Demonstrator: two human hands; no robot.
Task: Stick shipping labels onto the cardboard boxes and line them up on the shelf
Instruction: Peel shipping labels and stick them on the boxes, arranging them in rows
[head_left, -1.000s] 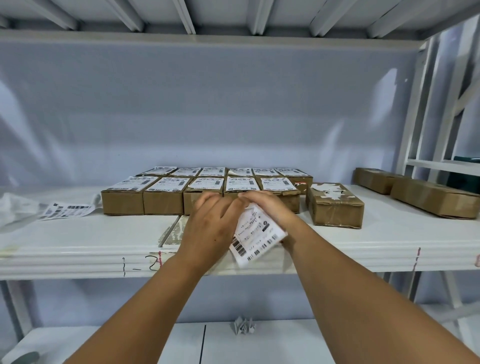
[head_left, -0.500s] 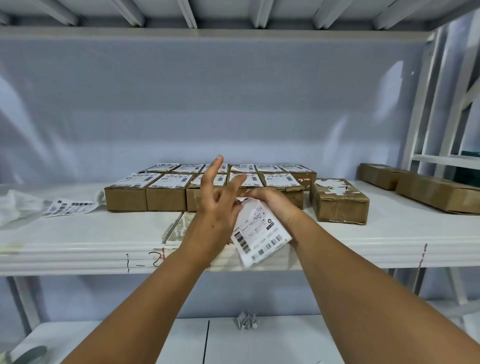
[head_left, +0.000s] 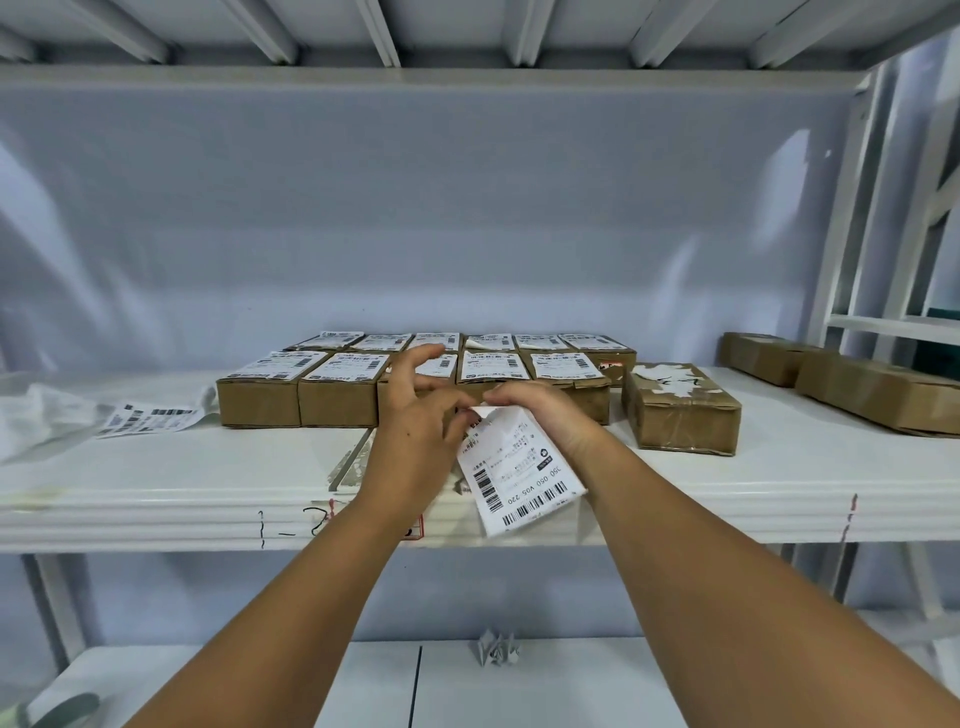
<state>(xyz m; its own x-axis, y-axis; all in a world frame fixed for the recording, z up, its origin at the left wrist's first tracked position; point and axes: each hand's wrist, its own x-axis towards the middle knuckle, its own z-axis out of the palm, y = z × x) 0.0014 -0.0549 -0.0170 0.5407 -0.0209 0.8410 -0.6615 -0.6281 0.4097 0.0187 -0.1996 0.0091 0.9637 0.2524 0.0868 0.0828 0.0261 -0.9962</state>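
I'm gripping the label (head_left: 519, 467) in my right hand (head_left: 540, 410) at the shelf's (head_left: 156, 467) near edge, left hand (head_left: 415, 415) pinching its top corner, peeling, I judge; next, pressing it flat onto the lone box (head_left: 680, 410) at right.

left hand (head_left: 415, 431), right hand (head_left: 540, 415) pinching label (head_left: 524, 467)

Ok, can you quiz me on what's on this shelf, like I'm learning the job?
1. True or false: the shipping label held by the left hand and right hand is already stuck on a box.
2. Where is the crumpled paper? A) on the lower shelf B) on a box C) in a hand
3. Fill in: the box with torn white scraps sits to the ___ of the labelled boxes.
Key: 1 false; 2 A; 3 right.
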